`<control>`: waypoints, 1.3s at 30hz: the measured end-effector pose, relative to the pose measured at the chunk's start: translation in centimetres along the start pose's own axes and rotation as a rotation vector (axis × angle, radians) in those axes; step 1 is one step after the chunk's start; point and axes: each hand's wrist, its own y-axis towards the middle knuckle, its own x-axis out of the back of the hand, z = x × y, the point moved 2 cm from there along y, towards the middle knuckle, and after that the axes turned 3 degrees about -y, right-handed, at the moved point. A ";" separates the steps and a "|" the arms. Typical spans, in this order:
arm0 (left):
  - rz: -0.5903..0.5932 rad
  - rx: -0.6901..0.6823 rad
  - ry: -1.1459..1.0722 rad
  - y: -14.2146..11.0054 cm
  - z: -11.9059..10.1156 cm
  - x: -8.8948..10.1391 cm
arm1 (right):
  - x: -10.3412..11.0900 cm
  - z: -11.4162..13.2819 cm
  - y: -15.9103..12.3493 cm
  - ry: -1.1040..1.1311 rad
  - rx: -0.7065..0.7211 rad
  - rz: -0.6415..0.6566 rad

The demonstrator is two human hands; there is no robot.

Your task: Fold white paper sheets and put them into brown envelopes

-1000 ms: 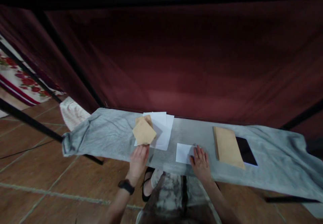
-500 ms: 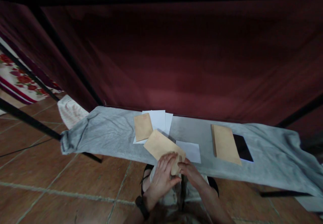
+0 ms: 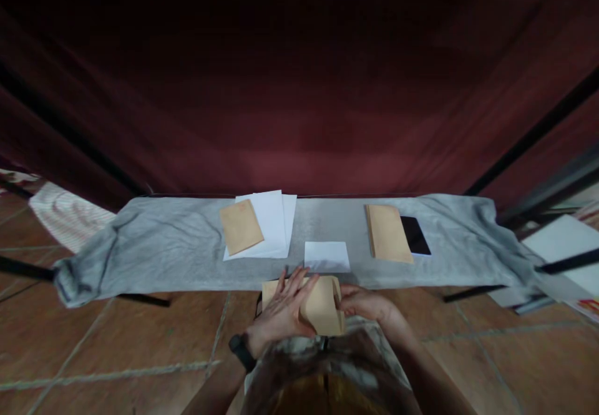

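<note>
A brown paper envelope (image 3: 322,306) is at the near edge of the table, over my lap, its right end bulging open. My left hand (image 3: 285,309) lies across its left part with fingers spread, holding it. At the open right end, my right hand (image 3: 367,302) grips the envelope's edge; its fingertips are partly hidden by the paper. Just beyond the hands lies a folded white paper (image 3: 326,256). To the left, another brown envelope (image 3: 242,226) rests on several white sheets (image 3: 271,215).
A stack of brown envelopes (image 3: 389,234) lies to the right, beside a dark tablet-like device (image 3: 415,235). Grey cloth (image 3: 178,234) covers the long narrow table. Behind it hangs a dark red curtain (image 3: 299,140), with black frame poles (image 3: 528,134) at both sides.
My left hand has brought an envelope from the left pile to the near edge. My right hand has left the white paper and now grips the envelope's end. The view has shifted right.
</note>
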 end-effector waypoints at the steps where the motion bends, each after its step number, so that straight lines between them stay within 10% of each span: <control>1: 0.009 -0.002 -0.025 -0.1 -0.2 -0.6 | 0.3 -0.3 -0.2 0.002 0.012 -0.006; 10: 0.033 -0.004 -0.002 -0.3 -1.4 -3.4 | 1.7 -2.7 1.0 -0.270 0.240 -0.281; 19: -0.102 -0.041 0.162 -0.6 -2.8 -4.0 | 1.4 -4.1 -1.6 -0.969 0.253 -0.941; 25: -0.150 -0.035 0.210 -0.9 -3.2 -4.2 | -0.4 -3.6 -2.2 -1.010 0.239 -0.884; 39: -0.056 -0.088 0.250 -1.3 -4.1 -3.4 | -1.7 -2.9 -1.2 0.029 0.112 -0.364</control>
